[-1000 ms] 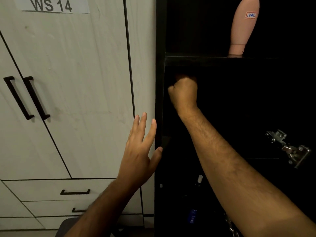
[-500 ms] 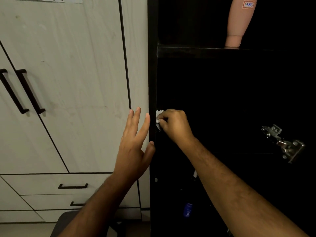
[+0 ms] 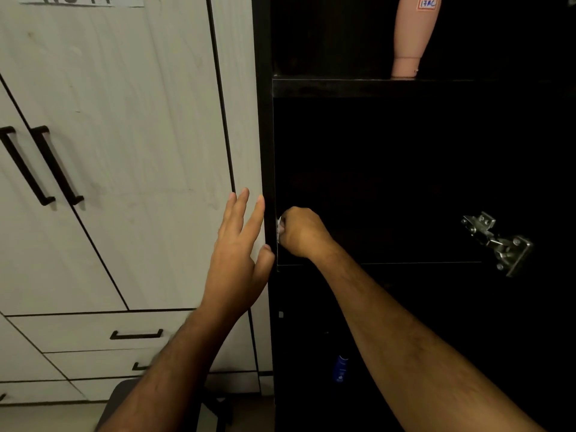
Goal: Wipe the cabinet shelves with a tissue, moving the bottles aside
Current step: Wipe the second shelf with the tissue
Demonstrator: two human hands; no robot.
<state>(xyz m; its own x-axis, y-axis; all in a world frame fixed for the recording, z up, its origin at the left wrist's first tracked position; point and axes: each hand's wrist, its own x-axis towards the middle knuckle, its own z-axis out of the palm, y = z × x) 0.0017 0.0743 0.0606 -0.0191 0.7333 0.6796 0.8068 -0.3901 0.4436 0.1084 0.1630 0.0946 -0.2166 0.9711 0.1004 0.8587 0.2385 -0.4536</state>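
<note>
Head view: right hand [image 3: 300, 233] has dropped from under the upper shelf [image 3: 405, 87] to the cabinet's left wall.
Grip pinches the tissue [image 3: 280, 227] just above the lower shelf's left edge; left hand [image 3: 238, 257] stays spread, so wiping proceeds downward.

A pink bottle [image 3: 411, 35] stands on the dark upper shelf [image 3: 343, 87]; below, seemingly a blue bottle [image 3: 340, 369].
</note>
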